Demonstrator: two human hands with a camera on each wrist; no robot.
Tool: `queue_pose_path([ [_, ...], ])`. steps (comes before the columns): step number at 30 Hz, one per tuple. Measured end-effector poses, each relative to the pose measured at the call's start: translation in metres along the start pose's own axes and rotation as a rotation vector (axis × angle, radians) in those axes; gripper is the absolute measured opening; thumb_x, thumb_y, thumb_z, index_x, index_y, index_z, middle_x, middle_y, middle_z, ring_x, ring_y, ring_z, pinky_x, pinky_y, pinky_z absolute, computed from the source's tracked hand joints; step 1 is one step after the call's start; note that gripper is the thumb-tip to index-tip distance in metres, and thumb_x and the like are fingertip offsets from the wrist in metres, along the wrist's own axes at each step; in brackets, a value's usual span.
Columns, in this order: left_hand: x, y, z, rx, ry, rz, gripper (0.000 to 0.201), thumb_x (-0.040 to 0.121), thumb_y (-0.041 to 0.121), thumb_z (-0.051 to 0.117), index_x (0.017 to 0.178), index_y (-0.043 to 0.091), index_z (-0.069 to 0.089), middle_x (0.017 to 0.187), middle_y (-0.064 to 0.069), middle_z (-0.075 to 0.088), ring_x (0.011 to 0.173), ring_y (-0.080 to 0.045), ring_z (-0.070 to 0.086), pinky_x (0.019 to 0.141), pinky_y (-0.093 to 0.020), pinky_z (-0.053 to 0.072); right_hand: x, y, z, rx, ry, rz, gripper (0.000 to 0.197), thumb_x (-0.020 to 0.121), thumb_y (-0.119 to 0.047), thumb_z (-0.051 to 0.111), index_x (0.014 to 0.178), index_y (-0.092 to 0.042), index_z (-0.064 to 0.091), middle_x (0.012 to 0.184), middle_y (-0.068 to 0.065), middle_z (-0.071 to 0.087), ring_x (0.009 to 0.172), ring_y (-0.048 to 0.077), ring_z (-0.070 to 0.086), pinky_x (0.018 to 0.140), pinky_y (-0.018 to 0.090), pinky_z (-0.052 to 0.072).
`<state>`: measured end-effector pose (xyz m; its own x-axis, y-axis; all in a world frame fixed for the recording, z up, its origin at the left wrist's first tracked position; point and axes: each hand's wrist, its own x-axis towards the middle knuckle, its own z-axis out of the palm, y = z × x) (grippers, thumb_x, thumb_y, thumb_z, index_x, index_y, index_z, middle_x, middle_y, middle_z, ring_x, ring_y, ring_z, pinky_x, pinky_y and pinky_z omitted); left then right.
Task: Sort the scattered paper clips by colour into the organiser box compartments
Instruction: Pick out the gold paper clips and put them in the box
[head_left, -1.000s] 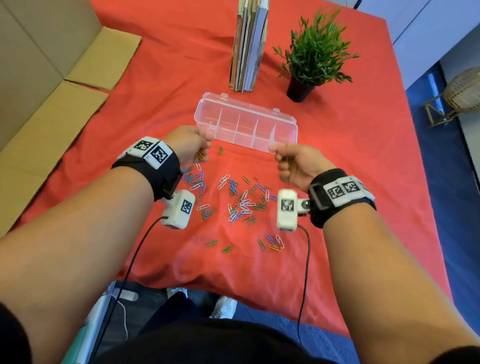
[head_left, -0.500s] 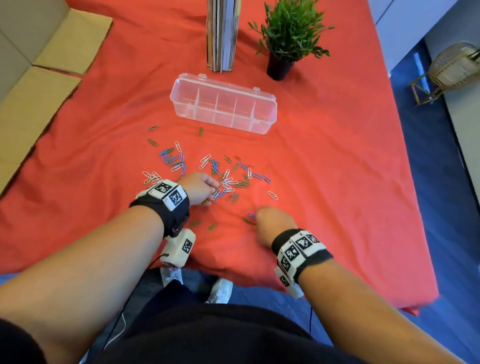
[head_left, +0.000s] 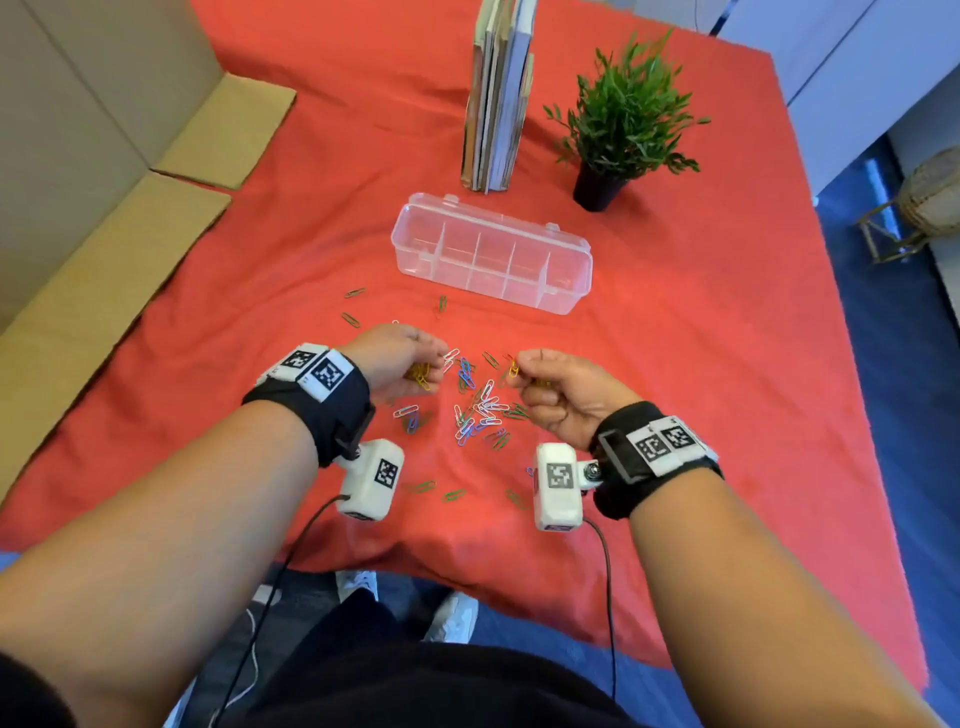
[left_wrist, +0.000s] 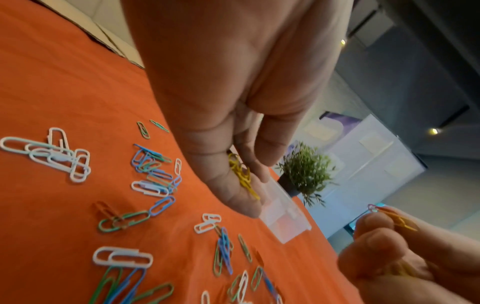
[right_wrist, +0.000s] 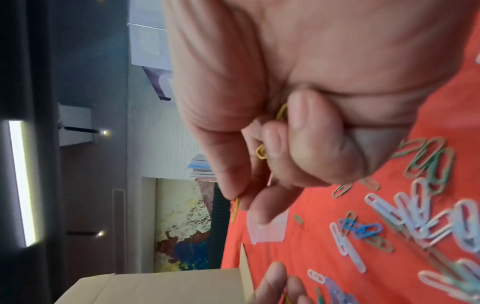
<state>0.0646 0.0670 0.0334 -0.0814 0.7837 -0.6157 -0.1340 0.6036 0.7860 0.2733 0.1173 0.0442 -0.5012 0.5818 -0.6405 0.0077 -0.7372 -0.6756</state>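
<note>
Yellow clips (head_left: 418, 375) sit bunched in the curled left hand (head_left: 390, 359), partly hidden by its fingers; the right hand (head_left: 558, 393) pinches more yellow clips (head_left: 513, 368), blurred in its wrist view. Loose clips (head_left: 480, 410) lie on the table (head_left: 727, 364) between both hands. Beyond them the box (head_left: 493, 253) stands open, its compartments apparently bare.

We see the organiser box (head_left: 492, 253), clear plastic with its lid open, lying level on the red-covered worktop; its divided compartments look bare. Nearer us than the box, the scattered paper clips (head_left: 480, 405) lie flat in white, blue and green, thickest in one loose heap, with a few green strays closer to the box. A bunch of yellow clips (left_wrist: 241, 174) sits above that heap in the left hand's grip, and more yellow clips (head_left: 513, 369) are pinched in the right hand's.
</note>
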Motion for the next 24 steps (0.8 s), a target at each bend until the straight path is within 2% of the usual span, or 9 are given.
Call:
queue_pose_path([
  [3, -0.004, 0.007, -0.011, -0.060, -0.007, 0.009, 0.015, 0.093, 0.009, 0.047, 0.082, 0.013, 0.057, 0.076, -0.005, 0.058, 0.059, -0.011, 0.060, 0.058, -0.023, 0.056, 0.015, -0.009, 0.025, -0.018, 0.021, -0.022, 0.016, 0.091, -0.012, 0.053, 0.076, -0.018, 0.054, 0.058, 0.000, 0.058, 0.034, 0.002, 0.028, 0.035, 0.009, 0.015],
  [7, -0.007, 0.010, -0.023, -0.176, -0.087, -0.023, 0.018, 0.096, 0.022, 0.046, 0.087, 0.013, 0.059, 0.079, -0.005, 0.063, 0.063, -0.011, 0.066, 0.068, -0.027, 0.058, 0.035, -0.011, 0.053, -0.173, 0.075, -0.119, 0.013, 0.087, -0.011, 0.060, 0.075, -0.016, 0.060, 0.058, 0.000, 0.048, 0.035, 0.002, 0.025, 0.034, 0.010, 0.014],
  [12, -0.006, 0.011, -0.033, -0.237, -0.093, 0.025, 0.003, 0.088, 0.012, 0.059, 0.086, 0.015, 0.060, 0.079, -0.005, 0.066, 0.064, -0.010, 0.066, 0.069, -0.026, 0.058, 0.052, -0.013, 0.072, -0.377, 0.128, -0.241, 0.012, 0.082, -0.016, 0.068, 0.069, -0.019, 0.066, 0.056, -0.002, 0.046, 0.034, 0.003, 0.027, 0.037, 0.012, 0.016],
  [16, -0.004, 0.015, -0.035, -0.241, -0.026, 0.070, 0.014, 0.082, 0.000, 0.063, 0.085, 0.012, 0.059, 0.073, -0.007, 0.060, 0.057, -0.009, 0.064, 0.063, -0.023, 0.057, 0.057, -0.016, 0.076, -0.441, 0.150, -0.297, 0.010, 0.081, -0.015, 0.068, 0.072, -0.018, 0.067, 0.057, -0.002, 0.045, 0.035, 0.006, 0.025, 0.039, 0.015, 0.017],
  [20, -0.001, 0.021, -0.032, -0.149, -0.017, 0.095, 0.018, 0.081, -0.006, 0.061, 0.081, 0.011, 0.057, 0.068, -0.007, 0.057, 0.050, -0.009, 0.060, 0.054, -0.020, 0.054, 0.061, -0.020, 0.073, -0.519, 0.183, -0.359, 0.011, 0.082, -0.012, 0.066, 0.074, -0.020, 0.065, 0.059, -0.006, 0.050, 0.033, 0.003, 0.030, 0.036, 0.013, 0.022],
  [23, 0.001, 0.023, -0.030, -0.129, -0.013, 0.105, 0.018, 0.081, -0.008, 0.060, 0.079, 0.010, 0.058, 0.068, -0.009, 0.056, 0.049, -0.009, 0.058, 0.052, -0.020, 0.053, 0.061, -0.025, 0.069, -0.563, 0.197, -0.402, 0.017, 0.083, -0.007, 0.064, 0.070, -0.018, 0.062, 0.050, -0.012, 0.049, 0.031, -0.001, 0.035, 0.033, 0.014, 0.027],
  [24, 0.002, 0.024, -0.029, -0.137, -0.014, 0.108, 0.018, 0.081, -0.008, 0.059, 0.079, 0.010, 0.058, 0.068, -0.009, 0.056, 0.049, -0.009, 0.058, 0.052, -0.020, 0.053, 0.060, -0.026, 0.068, -0.562, 0.202, -0.422, 0.018, 0.083, -0.005, 0.063, 0.070, -0.017, 0.061, 0.051, -0.012, 0.048, 0.031, -0.001, 0.038, 0.034, 0.010, 0.028],
])
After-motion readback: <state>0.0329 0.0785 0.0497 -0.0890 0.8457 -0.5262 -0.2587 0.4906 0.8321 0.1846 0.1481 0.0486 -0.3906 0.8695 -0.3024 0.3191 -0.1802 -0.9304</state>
